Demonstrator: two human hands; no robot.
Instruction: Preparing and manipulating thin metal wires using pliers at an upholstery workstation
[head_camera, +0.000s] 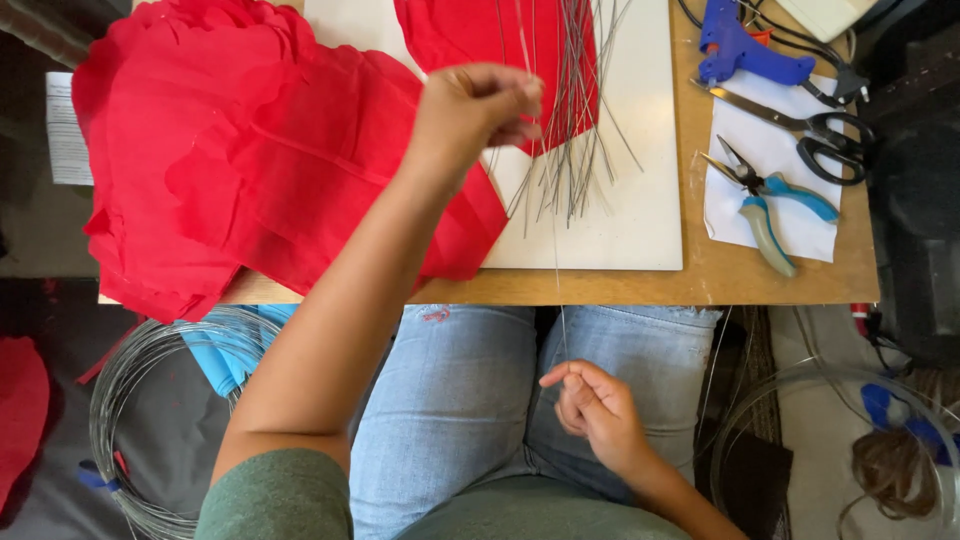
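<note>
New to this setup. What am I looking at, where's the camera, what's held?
There is no machine here: one head-worn camera looks down at a seated person's two bare hands. The left hand is raised over the wooden table, pinching a thin wire that runs down to the right hand above the lap. On the table lie red crepe paper, a white board with cut wires, scissors, pliers and a blue glue gun. Wire coils sit on the floor.

pliers (768, 205) r. of wires (570, 130)
</note>
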